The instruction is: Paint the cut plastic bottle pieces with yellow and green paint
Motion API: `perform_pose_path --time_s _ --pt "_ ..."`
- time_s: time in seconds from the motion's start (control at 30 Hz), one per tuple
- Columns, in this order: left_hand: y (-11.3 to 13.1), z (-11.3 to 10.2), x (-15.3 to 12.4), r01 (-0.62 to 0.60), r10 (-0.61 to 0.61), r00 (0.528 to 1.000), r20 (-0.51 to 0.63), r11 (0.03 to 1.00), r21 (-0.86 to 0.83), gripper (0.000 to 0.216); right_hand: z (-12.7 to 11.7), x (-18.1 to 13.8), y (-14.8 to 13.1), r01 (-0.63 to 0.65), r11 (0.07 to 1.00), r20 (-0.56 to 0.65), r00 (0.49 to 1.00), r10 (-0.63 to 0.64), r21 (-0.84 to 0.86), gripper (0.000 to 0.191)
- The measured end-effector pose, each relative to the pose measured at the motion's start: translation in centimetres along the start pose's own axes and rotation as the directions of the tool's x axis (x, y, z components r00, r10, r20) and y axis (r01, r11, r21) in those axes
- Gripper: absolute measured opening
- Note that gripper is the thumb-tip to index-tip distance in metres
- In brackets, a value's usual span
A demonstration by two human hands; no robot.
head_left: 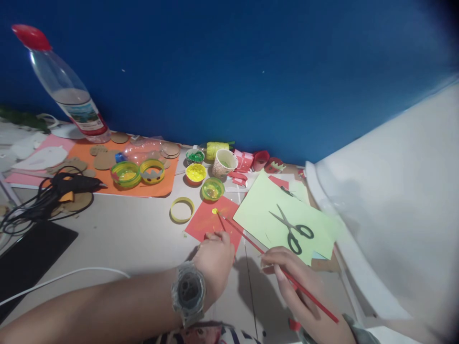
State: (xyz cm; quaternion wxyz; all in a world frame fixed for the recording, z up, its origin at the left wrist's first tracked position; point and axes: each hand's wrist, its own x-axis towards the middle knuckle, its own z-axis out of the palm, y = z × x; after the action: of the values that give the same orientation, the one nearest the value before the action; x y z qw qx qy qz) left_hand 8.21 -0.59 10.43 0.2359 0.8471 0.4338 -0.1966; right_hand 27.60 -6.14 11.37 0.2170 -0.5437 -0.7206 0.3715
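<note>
A sheet of red paper (202, 228) lies on the table in front of me, a dab of yellow paint (214, 211) near its far edge. My left hand (216, 253), with a clear-strapped watch on the wrist, is closed at the paper's near side, fingertips curled down on it. The thumb is mostly hidden. My right hand (292, 279) grips a thin red paintbrush (251, 242), its bristles touching or just beside the yellow dab. Beyond the paper stand a yellow-green tape ring (213, 189) and a small cup of yellow paint (195, 174).
Black scissors (291, 229) rest on pale green paper (254, 205) at right. A patterned paper cup (224, 163) and a green paint cup (195, 156) stand behind. Leftward are a water bottle (81, 105), orange paper (165, 188), a glue gun (77, 185) and a cable (79, 272).
</note>
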Motion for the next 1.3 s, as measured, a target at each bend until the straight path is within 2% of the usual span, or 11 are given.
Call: perform_pose_path --time_s 0.23,0.43,0.63,0.83,1.0,1.3 --pt "0.0 0.1 0.0 -0.014 0.014 1.000 0.003 1.000 0.021 0.032 -0.8 0.0 -0.4 0.004 1.000 -0.124 0.992 -0.004 -0.004 0.022" --pt "0.0 0.0 0.1 -0.008 0.008 1.000 0.005 1.000 0.017 0.032 -0.2 0.4 0.1 -0.057 0.997 -0.105 0.992 0.062 0.052 0.021" --pt "-0.1 -0.2 0.0 0.001 0.000 1.000 0.023 1.000 -0.009 0.029 0.2 0.5 0.4 -0.102 0.994 -0.171 0.979 0.109 0.049 0.020" --pt "0.0 -0.4 0.0 0.015 -0.015 1.000 0.021 0.999 -0.030 0.028 0.2 0.6 0.1 -0.065 0.995 -0.175 0.981 0.079 0.079 0.022" --pt "0.0 -0.2 0.1 0.027 -0.026 1.000 0.004 0.999 -0.047 0.028 0.1 0.8 0.7 0.019 0.996 -0.107 0.994 -0.010 0.083 0.026" --pt "0.0 0.6 0.2 0.043 -0.048 0.997 -0.053 0.996 -0.081 0.025 0.1 0.7 0.2 -0.110 0.994 -0.122 0.987 0.106 -0.026 0.021"
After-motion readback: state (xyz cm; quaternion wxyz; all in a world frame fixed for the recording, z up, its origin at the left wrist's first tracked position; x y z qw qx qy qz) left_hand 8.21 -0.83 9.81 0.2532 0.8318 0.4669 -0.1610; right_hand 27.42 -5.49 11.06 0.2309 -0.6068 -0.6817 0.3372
